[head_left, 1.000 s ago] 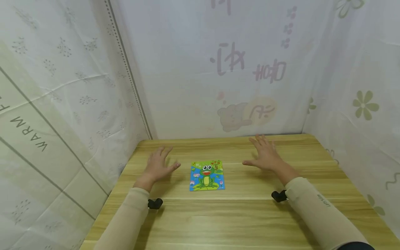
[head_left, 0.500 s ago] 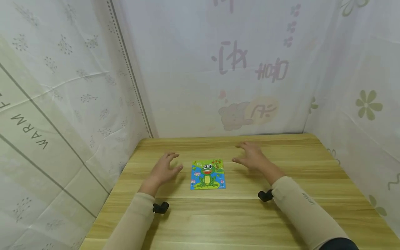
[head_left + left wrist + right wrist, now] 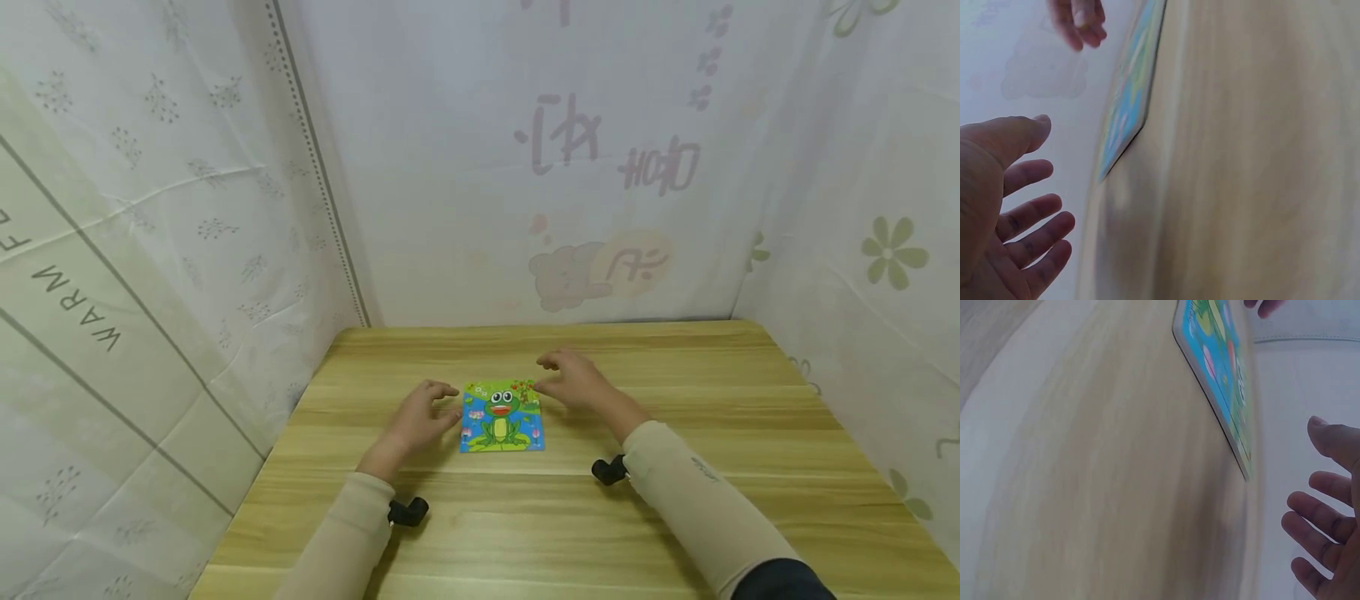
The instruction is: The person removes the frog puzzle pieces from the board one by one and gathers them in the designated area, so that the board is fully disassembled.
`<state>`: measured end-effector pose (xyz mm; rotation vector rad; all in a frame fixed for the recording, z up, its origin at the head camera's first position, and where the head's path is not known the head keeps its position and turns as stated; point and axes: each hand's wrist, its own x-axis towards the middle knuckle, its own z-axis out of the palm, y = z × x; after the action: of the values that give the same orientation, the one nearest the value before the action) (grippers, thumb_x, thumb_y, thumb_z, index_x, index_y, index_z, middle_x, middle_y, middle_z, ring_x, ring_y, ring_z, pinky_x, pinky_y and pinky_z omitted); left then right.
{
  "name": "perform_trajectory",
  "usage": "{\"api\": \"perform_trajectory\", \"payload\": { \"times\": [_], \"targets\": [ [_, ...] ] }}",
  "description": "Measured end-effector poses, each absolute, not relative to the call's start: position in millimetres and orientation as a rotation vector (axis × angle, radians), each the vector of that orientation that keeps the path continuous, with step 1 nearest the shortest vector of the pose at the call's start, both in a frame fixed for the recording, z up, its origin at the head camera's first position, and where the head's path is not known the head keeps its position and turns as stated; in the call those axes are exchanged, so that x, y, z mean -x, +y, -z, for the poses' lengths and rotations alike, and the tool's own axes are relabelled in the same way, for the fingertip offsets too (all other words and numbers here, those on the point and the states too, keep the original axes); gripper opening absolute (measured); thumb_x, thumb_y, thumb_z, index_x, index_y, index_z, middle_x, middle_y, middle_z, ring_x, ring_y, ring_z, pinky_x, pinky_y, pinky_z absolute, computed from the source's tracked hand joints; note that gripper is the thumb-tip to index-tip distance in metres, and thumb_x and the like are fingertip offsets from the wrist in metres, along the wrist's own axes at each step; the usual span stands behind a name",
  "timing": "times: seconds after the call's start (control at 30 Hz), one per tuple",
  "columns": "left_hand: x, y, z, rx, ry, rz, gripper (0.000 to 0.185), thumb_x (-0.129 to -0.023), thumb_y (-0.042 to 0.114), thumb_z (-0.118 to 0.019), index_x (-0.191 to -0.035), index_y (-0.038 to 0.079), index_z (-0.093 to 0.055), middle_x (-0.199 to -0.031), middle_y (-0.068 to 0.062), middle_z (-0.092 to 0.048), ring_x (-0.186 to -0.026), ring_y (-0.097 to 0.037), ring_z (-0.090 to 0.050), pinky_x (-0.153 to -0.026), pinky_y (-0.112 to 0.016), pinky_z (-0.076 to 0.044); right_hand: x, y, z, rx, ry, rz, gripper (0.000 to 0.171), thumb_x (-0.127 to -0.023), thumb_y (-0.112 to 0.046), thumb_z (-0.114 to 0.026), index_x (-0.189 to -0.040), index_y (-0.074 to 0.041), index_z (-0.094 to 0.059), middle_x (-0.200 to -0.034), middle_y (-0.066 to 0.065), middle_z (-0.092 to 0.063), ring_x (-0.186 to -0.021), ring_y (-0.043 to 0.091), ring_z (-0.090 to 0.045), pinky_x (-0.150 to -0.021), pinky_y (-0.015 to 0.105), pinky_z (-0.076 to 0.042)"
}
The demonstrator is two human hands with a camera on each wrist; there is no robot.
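Observation:
A thin square puzzle board (image 3: 501, 417) with a cartoon frog on a blue and green ground lies flat on the wooden table (image 3: 510, 533). Just off its left side is my left hand (image 3: 417, 418), fingers relaxed and holding nothing. My right hand (image 3: 581, 385) hovers by the board's upper right corner, also with nothing in it; whether a fingertip touches the board cannot be told from the head view. In the left wrist view, the thumb and fingers (image 3: 1041, 240) are spread apart from the board (image 3: 1130, 94). The right wrist view likewise has a gap between the fingers (image 3: 1316, 515) and the board (image 3: 1216, 369).
Behind the table hangs a pale printed curtain (image 3: 450, 208), with more patterned cloth on the left (image 3: 165, 250) and right (image 3: 847, 333). A black wrist mount (image 3: 408, 512) sticks out from the left sleeve, another mount (image 3: 609, 471) from the right.
Both hands have moved inward toward the puzzle board, the left one rightward and the right one leftward, with their fingers less spread. The board has stayed in place on the table.

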<state>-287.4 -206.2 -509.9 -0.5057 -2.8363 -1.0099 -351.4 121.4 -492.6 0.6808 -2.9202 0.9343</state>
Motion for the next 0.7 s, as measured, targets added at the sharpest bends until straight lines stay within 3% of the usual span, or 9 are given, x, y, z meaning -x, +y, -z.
{"api": "perform_trajectory", "payload": {
  "times": [0.37, 0.7],
  "targets": [
    [280.9, -188.8, 522.7, 0.615, -2.85, 0.962, 0.043, -0.088, 0.035, -0.072, -0.124, 0.014, -0.063, -0.13, -0.002, -0.053, -0.122, -0.027, -0.048, -0.104, -0.047, -0.038, 353.3, 90.2, 499.9, -0.739, -2.962, -0.865, 0.044, -0.086, -0.034, -0.075, -0.122, -0.01, -0.065, -0.111, 0.001, -0.062, -0.103, 0.018, -0.057, -0.089, 0.037, -0.05],
    [277.1, -182.7, 531.8, 0.639, -2.914, 0.773, 0.047, -0.087, 0.047, -0.069, -0.124, 0.019, -0.064, -0.142, -0.005, -0.046, -0.129, -0.031, -0.04, -0.105, -0.05, -0.037, 356.2, 68.1, 506.8, -0.843, -2.99, -0.804, 0.037, -0.088, -0.033, -0.072, -0.118, -0.012, -0.067, -0.1, -0.004, -0.06, -0.092, 0.013, -0.057, -0.082, 0.032, -0.051]
  ]
}}
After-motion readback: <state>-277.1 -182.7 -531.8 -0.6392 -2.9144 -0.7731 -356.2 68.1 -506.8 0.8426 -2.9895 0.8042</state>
